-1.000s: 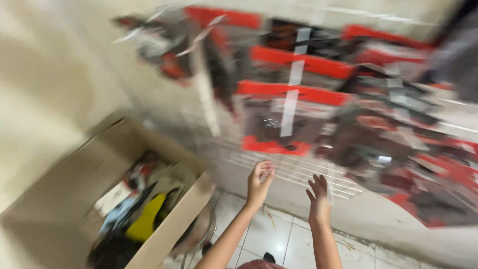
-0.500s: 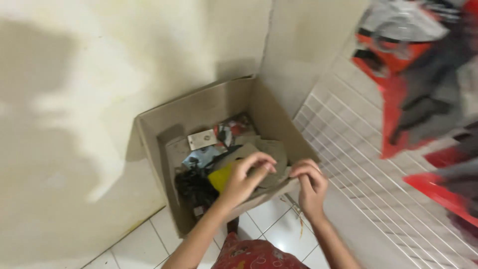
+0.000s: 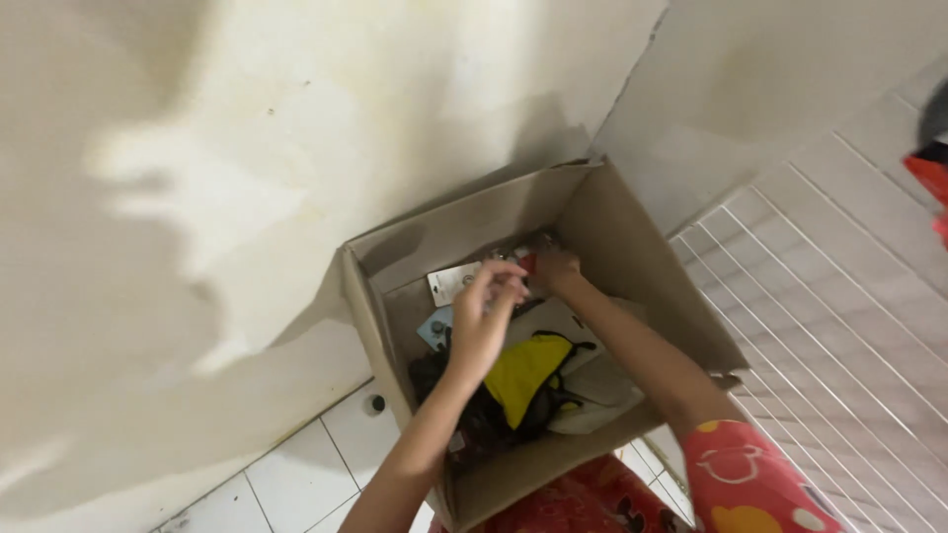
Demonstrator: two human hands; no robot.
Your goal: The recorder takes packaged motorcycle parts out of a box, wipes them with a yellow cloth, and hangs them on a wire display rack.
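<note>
- We see both hands inside the cardboard box (image 3: pixel 632 237) in the wall corner.
- Our left hand (image 3: pixel 484 316) is curled over the packets (image 3: pixel 454 283) at the box's back; we cannot tell if it grips.
- Our right hand (image 3: pixel 555 269) touches them too.
- A yellow thing (image 3: pixel 523 370) lies in the box's middle.

Single view supplied, worn on head, aimed steeply downward into room corner. Open cardboard box (image 3: pixel 602 212) framed at centre, seen from above and at arm's reach. Left hand (image 3: pixel 484 321) and right hand (image 3: pixel 555 271) entered from bottom edge, forearms foreshortened. Cream wall (image 3: pixel 247 197) filling left and top; white wire grid panel (image 3: pixel 839 326) cut off at right edge. Tiled floor (image 3: pixel 296 474) caught at lower left. No second view for overlap.
</note>
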